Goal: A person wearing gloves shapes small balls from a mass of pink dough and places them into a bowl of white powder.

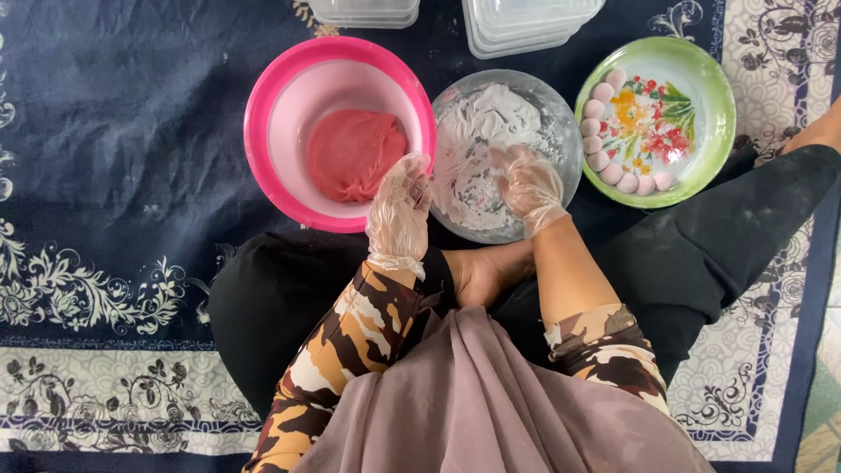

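head view: looks straight down at a person sitting cross-legged on a dark patterned rug [114,131].
L hand [399,210]: in a thin clear plastic glove, fingers loosely curled, pointing up; sits at the gap btwn the pink bowl [263,114] rim and the glass bowl [561,149] rim. Holds nothing I can see; can't tell if a small bit is tucked under the fingers.
R hand [528,186]: gloved too, fingers bent down into the glass bowl, tips on the white flour [482,123]. Whether it grips anything – can't tell, palm faces down.
flour: coats the glass bowl's floor + walls, lies directly under and ahead of the R fingers, just right of the L hand.
pink dough [355,153]: lump in the pink bowl, up-left of the L hand, near but not touched.
green plate [714,79]: floral centre, right of the glass bowl, well apart from both hands.
pink balls [599,131]: small, floured, in a curved row along the plate's left + lower edge.
clear containers [517,26]: stacked at top edge, beyond the bowls.
sleeves: camo print, R one pushed up the forearm.
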